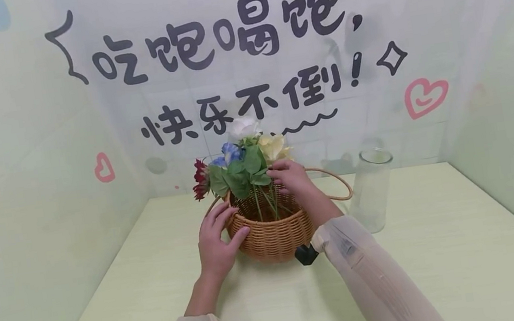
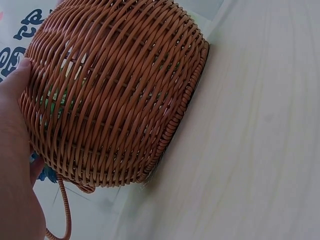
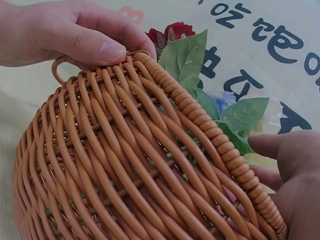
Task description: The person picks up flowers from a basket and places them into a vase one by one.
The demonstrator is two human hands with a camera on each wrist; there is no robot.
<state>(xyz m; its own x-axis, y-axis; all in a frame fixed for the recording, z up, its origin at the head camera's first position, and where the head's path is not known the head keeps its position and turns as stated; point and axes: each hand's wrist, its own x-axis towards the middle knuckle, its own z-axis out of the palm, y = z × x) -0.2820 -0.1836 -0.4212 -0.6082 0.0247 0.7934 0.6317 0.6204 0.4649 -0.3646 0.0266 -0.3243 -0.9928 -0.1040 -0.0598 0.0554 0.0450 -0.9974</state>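
A brown wicker basket stands on the table with several artificial flowers in it. A red flower leans out at the left; a blue flower, a white flower and a yellow flower rise above green leaves. My left hand holds the basket's left rim, thumb on the outer weave, fingers over the edge. Above the right part of the rim, my right hand has its fingertips at the leaves below the yellow flower. Green stems run down inside the basket.
Right of the basket stands a tall clear glass vase, close to the basket's looped right handle. The pale table meets printed wall panels at the back and both sides.
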